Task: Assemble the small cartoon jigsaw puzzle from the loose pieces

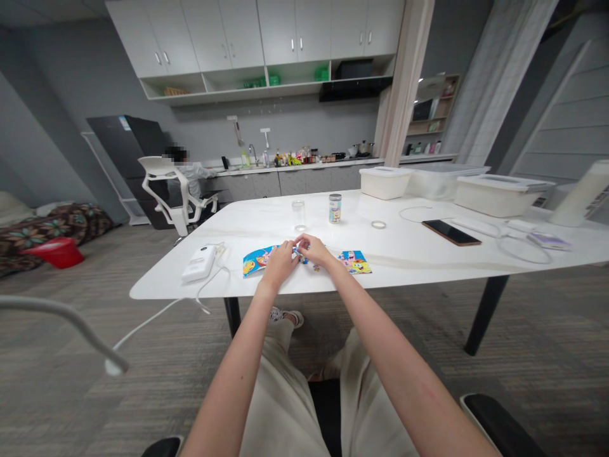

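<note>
Both my arms reach out to the near edge of a white table [413,260]. My left hand [278,260] and my right hand [311,247] meet over a colourful cartoon-printed sheet [354,261] lying flat on the table. The fingers of both hands are curled and pinched together on a small piece at the sheet's middle; what it is I cannot make out. Behind the hands stand a clear empty jar [298,214] and a small jar with a cartoon label [335,208]. A small ring-shaped lid [379,225] lies to the right of them.
A white power bank with cable [198,263] lies left of the sheet. A dark phone [451,232], white cables and white lidded bins [497,193] sit on the right. A person sits in a white chair [166,190] by the far kitchen counter.
</note>
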`<control>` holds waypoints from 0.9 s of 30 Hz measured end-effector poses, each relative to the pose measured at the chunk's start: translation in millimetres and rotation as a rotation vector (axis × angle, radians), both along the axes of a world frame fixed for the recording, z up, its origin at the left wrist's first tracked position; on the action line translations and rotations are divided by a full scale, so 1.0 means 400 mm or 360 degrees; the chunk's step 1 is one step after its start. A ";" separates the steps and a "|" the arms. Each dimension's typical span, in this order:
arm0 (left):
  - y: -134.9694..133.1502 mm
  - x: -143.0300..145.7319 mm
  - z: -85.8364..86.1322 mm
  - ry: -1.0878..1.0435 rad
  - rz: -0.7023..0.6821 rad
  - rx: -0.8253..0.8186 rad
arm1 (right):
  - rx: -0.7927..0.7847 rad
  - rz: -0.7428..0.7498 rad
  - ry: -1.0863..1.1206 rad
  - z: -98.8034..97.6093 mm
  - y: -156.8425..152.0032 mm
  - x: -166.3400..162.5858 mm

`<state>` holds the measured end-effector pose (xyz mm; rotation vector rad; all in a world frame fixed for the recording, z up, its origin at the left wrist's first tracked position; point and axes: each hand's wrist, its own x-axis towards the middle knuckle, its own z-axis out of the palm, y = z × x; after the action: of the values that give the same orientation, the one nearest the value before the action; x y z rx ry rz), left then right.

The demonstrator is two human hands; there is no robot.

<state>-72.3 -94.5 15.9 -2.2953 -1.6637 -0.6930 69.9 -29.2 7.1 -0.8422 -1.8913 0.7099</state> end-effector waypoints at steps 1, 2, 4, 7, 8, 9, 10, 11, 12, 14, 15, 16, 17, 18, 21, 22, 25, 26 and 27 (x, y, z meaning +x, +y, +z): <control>0.001 0.000 0.000 0.0004 -0.0003 0.0006 | -0.0006 0.0000 -0.0003 0.000 0.000 0.000; 0.002 0.000 -0.001 0.0009 -0.0009 0.0014 | -0.0013 0.0004 -0.0006 0.001 0.000 0.001; 0.004 -0.001 -0.003 0.0015 -0.0027 0.0027 | -0.0027 0.0014 -0.0013 0.000 0.001 0.001; 0.005 -0.003 -0.004 0.0009 -0.0036 0.0027 | -0.0027 0.0009 -0.0029 -0.003 0.004 0.001; 0.005 -0.002 -0.004 0.0007 -0.0034 0.0026 | -0.0019 0.0002 -0.0034 -0.005 0.007 0.001; 0.004 -0.002 -0.003 0.0006 -0.0028 0.0026 | -0.0010 -0.0006 -0.0037 -0.007 0.009 0.000; 0.003 -0.001 -0.002 0.0008 -0.0019 0.0027 | 0.0000 -0.0014 -0.0038 -0.009 0.013 -0.001; 0.001 0.000 -0.001 0.0011 -0.0005 0.0031 | 0.0011 -0.0029 -0.0037 -0.011 0.016 -0.002; -0.002 0.001 0.000 0.0015 0.0015 0.0037 | 0.0018 -0.0055 -0.0035 -0.013 0.020 -0.002; -0.006 0.004 0.004 0.0015 0.0089 0.0060 | 0.0022 -0.0155 -0.0028 -0.015 0.027 -0.002; -0.008 0.005 0.005 0.0004 0.0144 0.0073 | 0.0023 -0.0231 -0.0023 -0.015 0.031 -0.001; -0.010 0.005 0.007 -0.0016 0.0211 0.0087 | 0.0022 -0.0317 -0.0012 -0.015 0.034 0.002; -0.012 0.006 0.009 -0.0042 0.0289 0.0096 | 0.0020 -0.0405 0.0004 -0.015 0.037 0.005; -0.012 0.005 0.010 -0.0065 0.0368 0.0091 | 0.0019 -0.0488 0.0025 -0.015 0.040 0.009; -0.012 0.002 0.013 -0.0053 0.0557 -0.0014 | 0.0010 -0.0669 0.0109 -0.016 0.046 0.019; -0.012 0.001 0.014 -0.0024 0.0596 -0.0058 | 0.0004 -0.0697 0.0134 -0.016 0.047 0.021; -0.012 0.001 0.016 0.0029 0.0680 -0.0119 | -0.0029 -0.0697 0.0200 -0.012 0.049 0.018; -0.013 0.001 0.017 0.0028 0.0700 -0.0118 | -0.0065 -0.0675 0.0229 -0.008 0.049 0.015; -0.014 0.002 0.019 0.0021 0.0714 -0.0116 | -0.0129 -0.0637 0.0274 -0.005 0.049 0.012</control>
<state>-71.4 -100.1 23.4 -1.8561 -2.1235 -0.5197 74.8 -9.6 5.3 -1.1331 -1.4882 0.5906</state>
